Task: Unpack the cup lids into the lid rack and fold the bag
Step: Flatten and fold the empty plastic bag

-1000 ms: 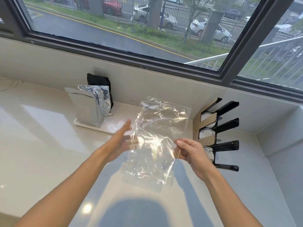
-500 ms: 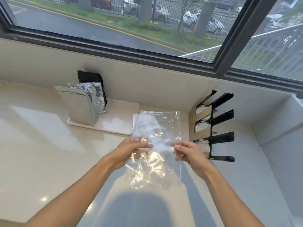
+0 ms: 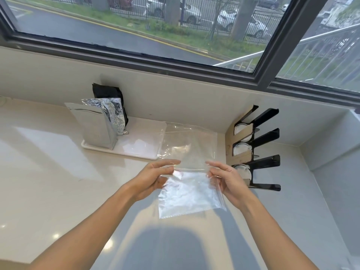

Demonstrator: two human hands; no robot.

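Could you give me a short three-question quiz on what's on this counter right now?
1. True or false: both hands, left hand and right hand, hold the clear plastic bag.
2. How many slots of the lid rack show white lids? A) one B) three
3. What stands on the white tray?

Key: 1 true. 2 B. 3 silver foil pouches, with a black pouch behind.

Clear glossy plastic bag (image 3: 190, 191); crinkled foil pouch (image 3: 115, 114).

Left hand (image 3: 153, 178) and right hand (image 3: 228, 182) face each other, fingers pinching.
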